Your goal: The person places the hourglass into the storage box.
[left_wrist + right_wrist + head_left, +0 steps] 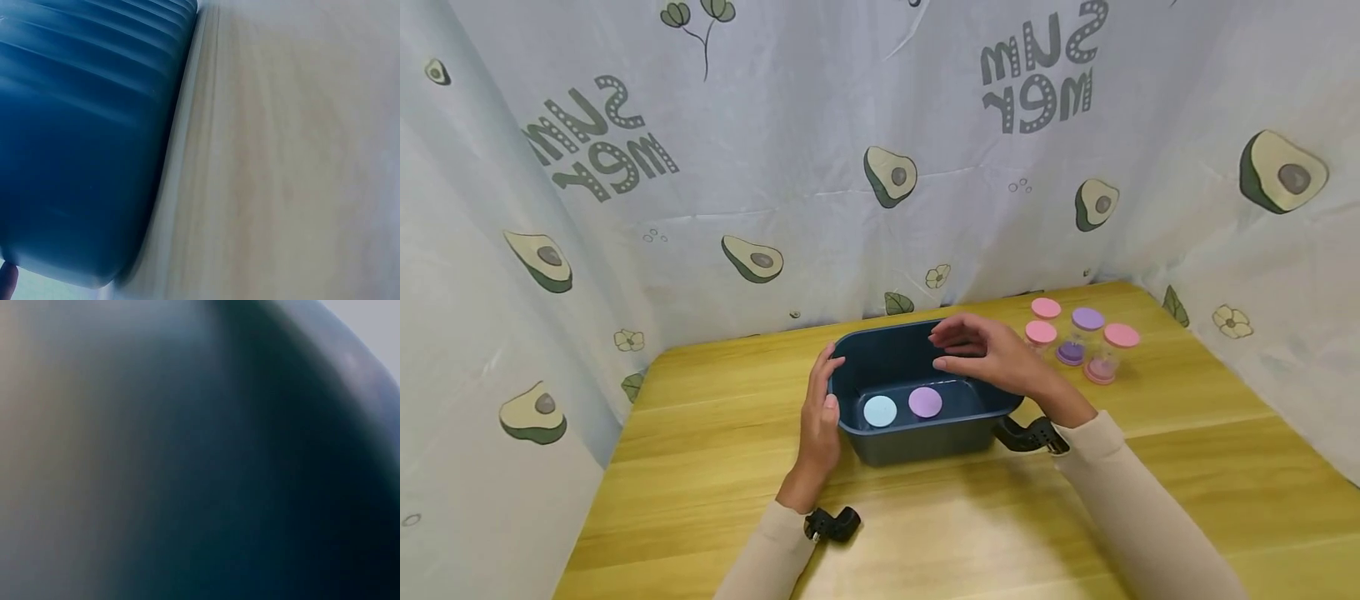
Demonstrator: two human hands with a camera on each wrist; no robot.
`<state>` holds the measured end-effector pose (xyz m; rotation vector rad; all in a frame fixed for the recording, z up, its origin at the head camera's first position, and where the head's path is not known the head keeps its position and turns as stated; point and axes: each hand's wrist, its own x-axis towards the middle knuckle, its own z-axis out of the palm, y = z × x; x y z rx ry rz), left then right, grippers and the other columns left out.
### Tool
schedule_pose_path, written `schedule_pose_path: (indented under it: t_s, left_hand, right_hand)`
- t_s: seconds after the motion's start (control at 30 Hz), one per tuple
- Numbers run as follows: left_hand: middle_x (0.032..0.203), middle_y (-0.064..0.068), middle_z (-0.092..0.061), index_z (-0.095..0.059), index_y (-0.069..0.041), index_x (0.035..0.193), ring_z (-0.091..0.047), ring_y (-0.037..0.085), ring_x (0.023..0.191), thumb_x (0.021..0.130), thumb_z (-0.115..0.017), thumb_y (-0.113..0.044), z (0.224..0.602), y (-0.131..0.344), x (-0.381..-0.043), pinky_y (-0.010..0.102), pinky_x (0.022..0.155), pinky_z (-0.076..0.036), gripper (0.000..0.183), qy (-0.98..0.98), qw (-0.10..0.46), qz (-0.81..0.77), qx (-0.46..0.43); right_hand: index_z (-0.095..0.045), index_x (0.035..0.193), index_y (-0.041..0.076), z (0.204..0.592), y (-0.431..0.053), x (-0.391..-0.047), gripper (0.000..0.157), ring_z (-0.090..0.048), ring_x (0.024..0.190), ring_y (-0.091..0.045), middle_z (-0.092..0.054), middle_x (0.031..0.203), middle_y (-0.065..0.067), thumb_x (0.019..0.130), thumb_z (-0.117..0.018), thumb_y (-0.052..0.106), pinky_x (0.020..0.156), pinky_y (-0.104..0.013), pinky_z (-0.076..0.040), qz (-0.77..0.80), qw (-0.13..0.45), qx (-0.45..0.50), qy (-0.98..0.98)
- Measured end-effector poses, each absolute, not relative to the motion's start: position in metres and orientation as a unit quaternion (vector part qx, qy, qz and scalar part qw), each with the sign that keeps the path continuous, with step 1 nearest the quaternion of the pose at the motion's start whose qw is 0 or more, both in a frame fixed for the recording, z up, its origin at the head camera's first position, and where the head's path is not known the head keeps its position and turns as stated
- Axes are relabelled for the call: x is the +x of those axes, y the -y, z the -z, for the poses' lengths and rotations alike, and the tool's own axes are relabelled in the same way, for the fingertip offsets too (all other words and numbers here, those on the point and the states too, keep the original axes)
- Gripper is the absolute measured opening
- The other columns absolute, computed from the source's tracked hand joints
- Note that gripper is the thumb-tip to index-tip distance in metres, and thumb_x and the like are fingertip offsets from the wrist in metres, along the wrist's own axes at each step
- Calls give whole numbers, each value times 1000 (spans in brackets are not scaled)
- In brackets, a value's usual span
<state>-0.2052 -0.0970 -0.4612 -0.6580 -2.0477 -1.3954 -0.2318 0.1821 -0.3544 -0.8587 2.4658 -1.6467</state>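
White cloth printed with avocados (pixel 820 108) hangs behind a yellow wood-grain table (pixel 715 433). On it stands a dark blue rectangular plastic bin (pixel 917 446). The left hand (pixel 820 421) rests against the bin's left end, fingers extended. Over the right end hangs the right hand (pixel 988 354), curved fingers well apart from the thumb. Clear sand timers with round pink or purple caps (pixel 1122 336) stand just right. Inside are a light-blue disc (pixel 880 411) and a purple disc (pixel 925 402).

The yellow wood-grain table (pixel 715 433) is occupied by a dark blue bin (pixel 925 446); to its right, one purple-capped sand timer (pixel 1080 337) and apparently three pink-capped timers (pixel 1105 358), some partly hidden, are grouped.
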Motion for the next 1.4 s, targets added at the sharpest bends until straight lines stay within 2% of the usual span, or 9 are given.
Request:
schedule_pose_path:
  t_s: [0.17,0.37,0.63,0.83,1.07,1.4]
  left_hand:
    - [156,9,-28,-42,-10,141,-25,28,143,99,-25,-38,459,96,-205,63,107,-25,53,769,280,519,-248]
    - [155,10,-28,-42,-9,140,-26,29,143,99,-25,-39,458,93,-203,62,108,-25,53,769,270,522,-252]
    - [155,10,-28,-43,-7,139,-26,30,142,99,-26,-34,460,93,-201,63,107,-25,51,768,274,519,-255]
    - [155,10,-28,-42,-9,140,-27,30,142,99,-26,-37,461,93,-202,63,107,-25,52,769,276,519,-252]
    - [155,10,-28,-42,-10,140,-27,29,142,98,-27,-33,462,96,-204,63,108,-25,50,766,277,524,-249]
    - [155,13,-29,-42,-7,139,-27,32,142,96,-29,-27,459,98,-203,64,107,-25,49,760,277,532,-249]
  right_hand:
    - [-57,120,1,356,-189,-229,41,-60,109,-39,-62,117,-20,84,-74,12,91,-28,-50,549,12,-263,-794]
    - [-55,122,-2,359,-202,-219,42,-59,110,-40,-59,120,-24,86,-72,10,88,-22,-50,569,-2,-238,-787]
    - [-52,122,-8,367,-219,-213,38,-63,106,-12,-58,120,-29,87,-66,1,87,-21,-50,595,-41,-243,-765]
    - [-53,122,-8,365,-227,-215,37,-63,107,-12,-59,118,-27,89,-65,1,88,-19,-50,589,-56,-240,-770]
    - [-54,122,-6,360,-236,-215,37,-64,106,-21,-58,117,-22,88,-66,3,87,-18,-49,568,-80,-222,-789]
    - [-57,122,-3,353,-245,-214,35,-62,101,-5,-60,116,-20,89,-65,5,86,-13,-47,536,-118,-196,-813]
